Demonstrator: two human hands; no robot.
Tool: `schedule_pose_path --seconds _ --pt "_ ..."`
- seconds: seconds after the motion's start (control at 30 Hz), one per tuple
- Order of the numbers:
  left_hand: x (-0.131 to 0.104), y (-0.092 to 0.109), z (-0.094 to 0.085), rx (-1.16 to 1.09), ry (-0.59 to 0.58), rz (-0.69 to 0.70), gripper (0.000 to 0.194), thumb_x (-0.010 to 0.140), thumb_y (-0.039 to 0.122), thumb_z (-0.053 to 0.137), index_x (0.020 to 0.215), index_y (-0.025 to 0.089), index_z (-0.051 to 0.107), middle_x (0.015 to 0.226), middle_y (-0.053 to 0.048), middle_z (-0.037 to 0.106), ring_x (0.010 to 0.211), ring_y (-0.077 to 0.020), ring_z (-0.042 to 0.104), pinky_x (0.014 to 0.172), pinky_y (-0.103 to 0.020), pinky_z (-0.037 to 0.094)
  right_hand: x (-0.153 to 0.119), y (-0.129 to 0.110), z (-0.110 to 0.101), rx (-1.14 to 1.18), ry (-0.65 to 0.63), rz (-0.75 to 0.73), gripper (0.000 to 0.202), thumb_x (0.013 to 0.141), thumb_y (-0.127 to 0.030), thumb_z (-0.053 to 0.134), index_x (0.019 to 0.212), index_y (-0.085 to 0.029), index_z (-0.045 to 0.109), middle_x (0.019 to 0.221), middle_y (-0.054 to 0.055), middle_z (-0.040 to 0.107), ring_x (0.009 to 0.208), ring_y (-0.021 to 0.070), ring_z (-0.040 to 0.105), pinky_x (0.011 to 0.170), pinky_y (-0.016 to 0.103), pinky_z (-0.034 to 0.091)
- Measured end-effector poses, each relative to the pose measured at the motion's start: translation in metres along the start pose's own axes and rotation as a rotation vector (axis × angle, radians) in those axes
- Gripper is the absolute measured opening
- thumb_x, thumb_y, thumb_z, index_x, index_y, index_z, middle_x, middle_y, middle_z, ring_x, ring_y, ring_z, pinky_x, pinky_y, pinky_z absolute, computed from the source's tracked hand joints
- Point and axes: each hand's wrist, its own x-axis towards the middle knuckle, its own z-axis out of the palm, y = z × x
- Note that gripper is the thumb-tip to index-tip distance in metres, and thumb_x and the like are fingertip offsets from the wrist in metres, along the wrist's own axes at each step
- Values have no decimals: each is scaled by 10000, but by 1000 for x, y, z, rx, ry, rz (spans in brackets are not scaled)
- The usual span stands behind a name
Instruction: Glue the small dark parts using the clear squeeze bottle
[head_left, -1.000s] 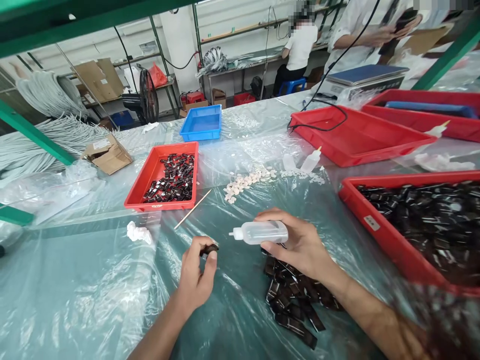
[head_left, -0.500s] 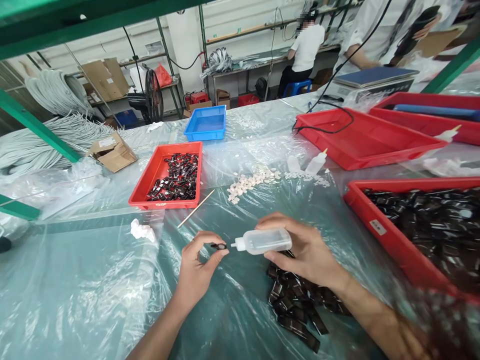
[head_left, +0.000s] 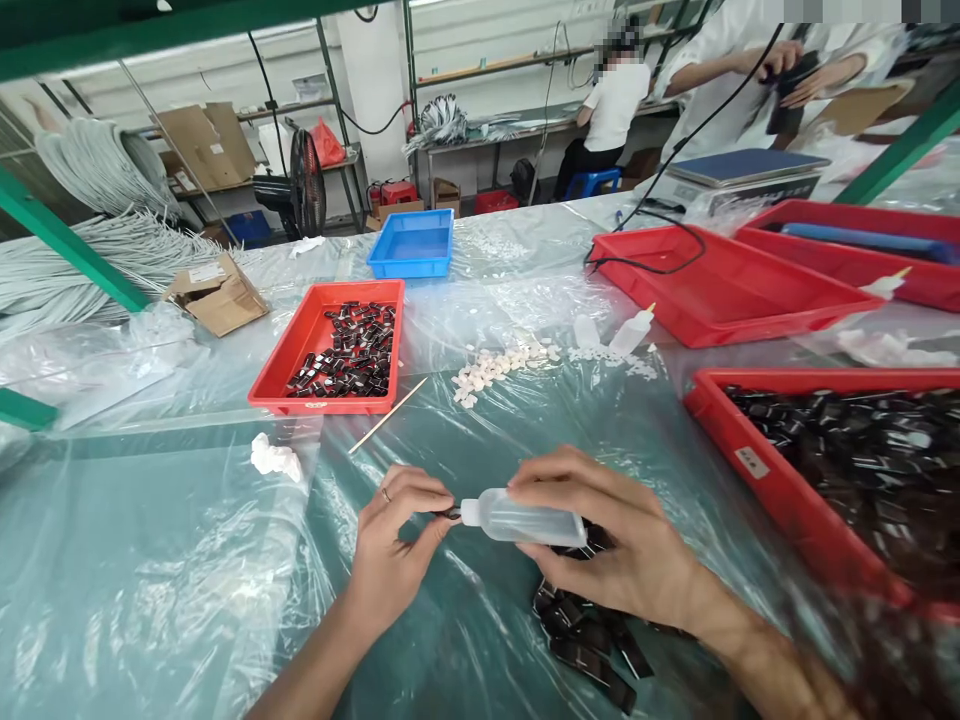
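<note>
Between thumb and fingertips, my left hand (head_left: 397, 545) pinches a small dark piece (head_left: 450, 513), mostly hidden by the fingers. My right hand (head_left: 611, 525) is wrapped around a translucent squeeze bottle (head_left: 525, 518), held on its side with the nozzle end pointing left. The bottle's white cap meets the dark piece at my left fingertips; whether the tip touches it I cannot tell. Below my right hand lies a pile of shiny dark brown pieces (head_left: 592, 640), partly covered by that hand.
A red tray (head_left: 259, 400) holds small dark pieces, beside a thin wooden stick (head_left: 388, 415). Pale discs (head_left: 487, 372) lie scattered near another squeeze bottle (head_left: 632, 332). At right stands a red bin (head_left: 795, 510) full of dark pieces. Farther back are a blue tray (head_left: 409, 268) and co-workers.
My right hand has brought the bottle's nozzle left to the dark piece, where a gap showed before. My left hand's fingers have turned, covering more of the piece. A co-worker's hands have risen.
</note>
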Motion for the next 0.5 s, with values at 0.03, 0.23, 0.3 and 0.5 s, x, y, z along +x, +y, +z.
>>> schedule_pose_path --seconds 0.03,0.23,0.3,0.5 --pt "0 0 0 10 -12 12 73 1026 215 803 1047 284 798 908 -34 850 855 -218 764 773 -388 625 0 -1 -1 -15 -6 -13 549 916 -113 784 1385 -383 694 1135 69 788 904 287 791 735 457 719" --pt "3 -1 0 19 -22 41 70 1024 213 804 1031 281 793 902 -23 861 841 -210 765 780 -384 634 2 -2 -3 -92 -7 -73 607 909 -79 765 1423 -390 671 1138 77 792 898 277 794 779 446 707" --pt "4 0 0 27 -28 28 48 1027 233 805 1033 280 794 894 -23 859 839 -208 768 774 -375 637 2 -2 -3 -86 -1 -69 595 908 -74 769 1408 -384 679 1138 77 798 915 274 796 806 439 699" --pt "1 0 2 -1 -19 -78 55 1004 258 830 990 287 784 885 -21 857 858 -219 782 789 -373 649 -2 31 -5 282 71 246 349 894 -221 865 1214 -311 758 1135 54 820 1004 242 806 847 353 669"
